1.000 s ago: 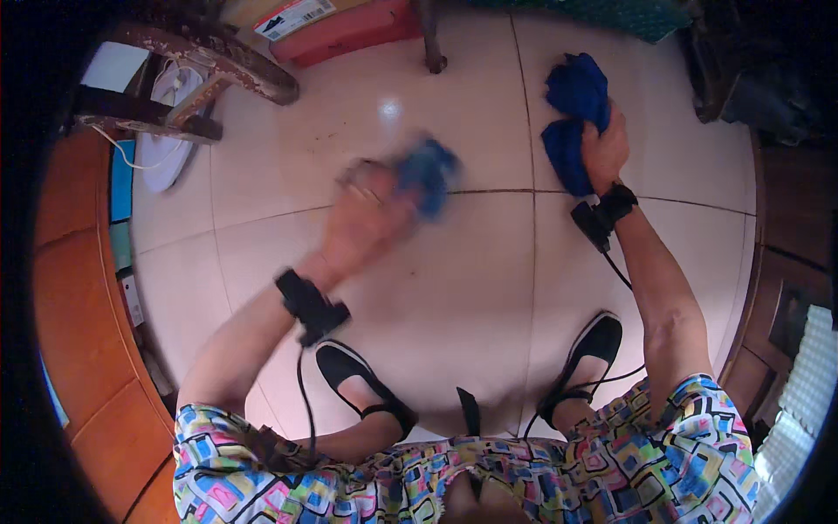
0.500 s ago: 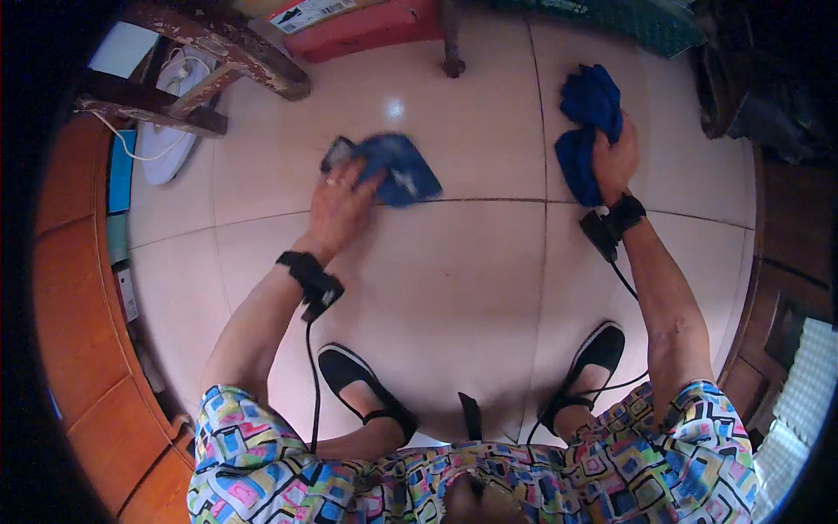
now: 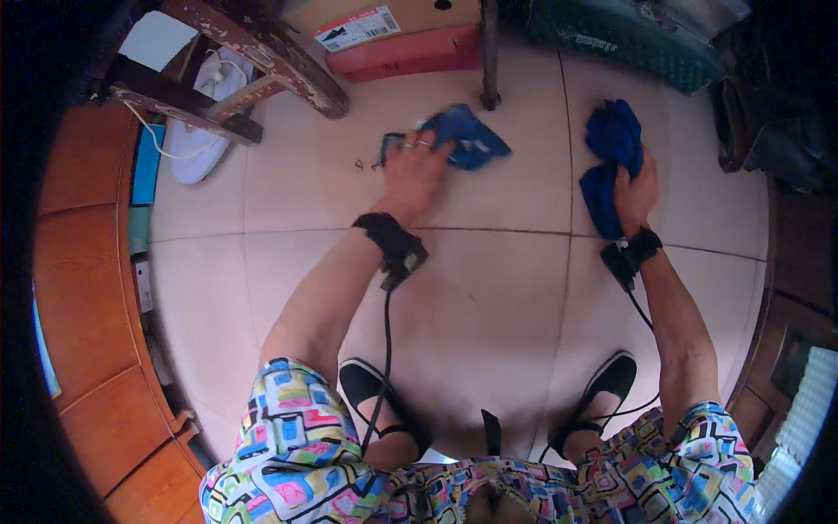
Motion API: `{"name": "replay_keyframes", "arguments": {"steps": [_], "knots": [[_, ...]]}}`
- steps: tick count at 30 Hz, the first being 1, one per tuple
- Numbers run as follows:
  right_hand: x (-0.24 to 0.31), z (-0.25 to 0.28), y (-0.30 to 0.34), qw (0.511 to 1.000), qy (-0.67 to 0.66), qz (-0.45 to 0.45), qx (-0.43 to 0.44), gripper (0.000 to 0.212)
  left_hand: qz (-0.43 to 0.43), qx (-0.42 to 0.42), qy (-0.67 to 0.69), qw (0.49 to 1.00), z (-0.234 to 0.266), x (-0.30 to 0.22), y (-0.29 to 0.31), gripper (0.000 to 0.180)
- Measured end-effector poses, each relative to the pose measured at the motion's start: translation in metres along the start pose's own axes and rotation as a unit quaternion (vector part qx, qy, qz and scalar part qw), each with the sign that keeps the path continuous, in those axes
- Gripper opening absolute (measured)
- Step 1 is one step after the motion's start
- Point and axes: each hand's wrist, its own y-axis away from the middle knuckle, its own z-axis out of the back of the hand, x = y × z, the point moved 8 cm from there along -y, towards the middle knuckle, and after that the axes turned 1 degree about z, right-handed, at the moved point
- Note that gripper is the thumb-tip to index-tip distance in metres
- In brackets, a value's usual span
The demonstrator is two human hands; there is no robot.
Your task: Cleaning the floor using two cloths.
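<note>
left hand (image 3: pixel 412 175): flat, open on crumpled light-blue cloth (image 3: pixel 467 140) | right hand (image 3: pixel 635 194): grip closed around bunched dark-blue cloth (image 3: pixel 611 153), right of light-blue cloth | beige tiled floor (image 3: pixel 489 297)

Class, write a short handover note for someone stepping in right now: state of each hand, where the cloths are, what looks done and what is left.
Left hand: pressed flat on a blue cloth spread on the tiled floor.
Right hand: gripping a bunched darker blue cloth, also down on the floor.
Done: both cloths are on the tiles, near the chair leg.
Left: the tiles nearer the feet have no cloth on them; whether they are wiped cannot be told.
</note>
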Motion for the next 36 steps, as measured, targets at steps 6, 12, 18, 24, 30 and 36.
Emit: {"name": "replay_keyframes", "arguments": {"steps": [6,12,18,24,30,36], "knots": [[-0.013,-0.004,0.005,1.000,0.007,0.019,-0.004,0.054,0.097,-0.176,0.109,0.974,0.073,0.072,0.023,0.032],[-0.002,-0.002,0.005,1.000,0.010,-0.011,0.024,0.055,0.340,-0.200,0.107,0.913,0.073,0.178,0.137,0.035],[0.002,0.000,-0.001,0.999,0.007,0.030,-0.008,0.054,0.396,-0.107,-0.025,0.912,0.025,0.181,0.148,0.032],[0.017,-0.011,-0.008,0.999,0.035,-0.007,0.040,0.057,0.268,-0.168,0.000,0.949,0.022,0.106,0.072,0.030],[0.018,-0.009,-0.007,1.000,0.000,0.020,0.017,0.058,0.231,-0.153,0.247,0.929,0.052,0.093,0.043,0.038],[0.003,-0.011,-0.004,0.999,0.019,0.037,-0.026,0.058,0.403,-0.184,0.377,0.814,0.059,0.181,0.083,0.051]]}}
